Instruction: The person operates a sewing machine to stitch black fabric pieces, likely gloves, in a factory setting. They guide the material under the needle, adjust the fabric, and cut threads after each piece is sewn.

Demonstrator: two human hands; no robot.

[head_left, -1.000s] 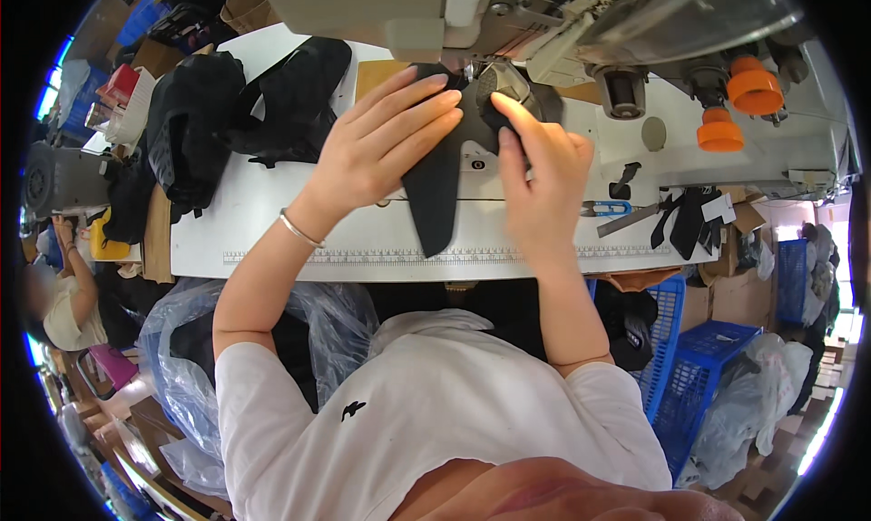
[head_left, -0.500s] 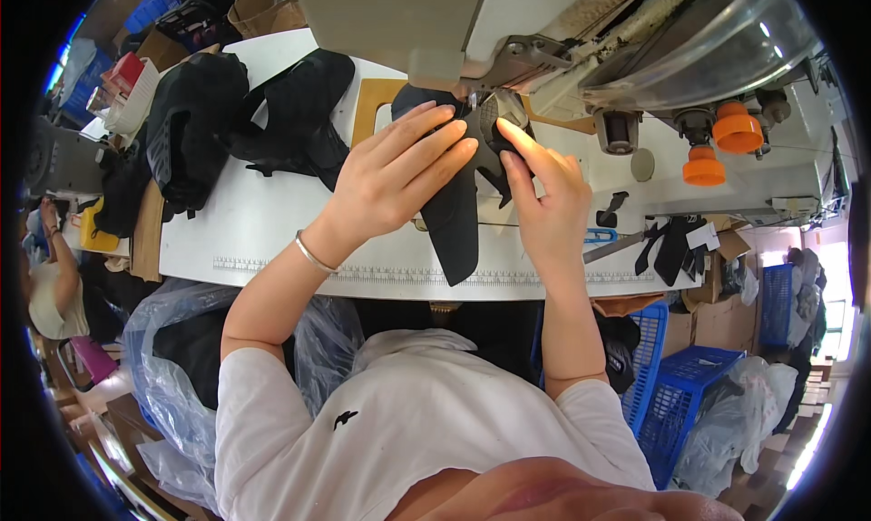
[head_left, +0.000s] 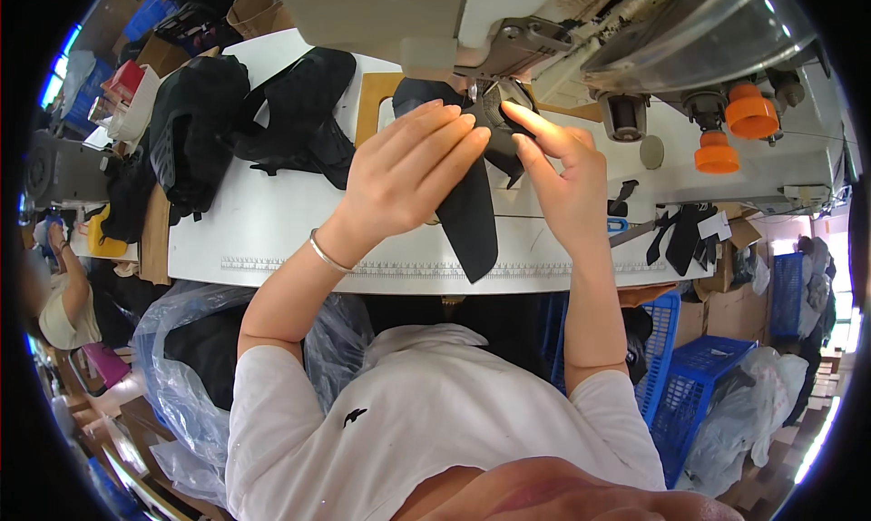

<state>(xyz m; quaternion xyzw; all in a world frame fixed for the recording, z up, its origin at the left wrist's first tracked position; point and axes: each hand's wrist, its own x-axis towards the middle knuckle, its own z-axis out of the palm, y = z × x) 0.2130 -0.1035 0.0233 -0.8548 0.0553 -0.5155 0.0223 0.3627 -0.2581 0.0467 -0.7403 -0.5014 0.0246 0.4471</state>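
A long black fabric piece [head_left: 470, 232] lies on the white sewing table, its far end beneath the needle area of a sewing machine [head_left: 376, 22]. My left hand [head_left: 390, 178] rests flat on this fabric, fingers stretched out and close together. Just right of the needle, my right hand [head_left: 570, 178] has its index finger and thumb at the edge of a smaller black patterned piece [head_left: 495, 111], which seems pinched between them. A pointed black end [head_left: 506, 162] hangs below that piece. The machine head and my fingers hide part of where the two pieces meet.
Black fabric bundles [head_left: 195, 122] lie on the table's left. A ruler strip [head_left: 272, 264] runs along the near edge. Scissors [head_left: 632, 233] and black strips [head_left: 682, 240] lie at right, below orange knobs [head_left: 751, 113]. Blue crates [head_left: 694, 385] stand lower right. Another person [head_left: 68, 294] sits far left.
The view has shifted slightly, so the table and arms appear a little further right. The long fabric's near end has swung slightly rightward. Both hands stay by the needle.
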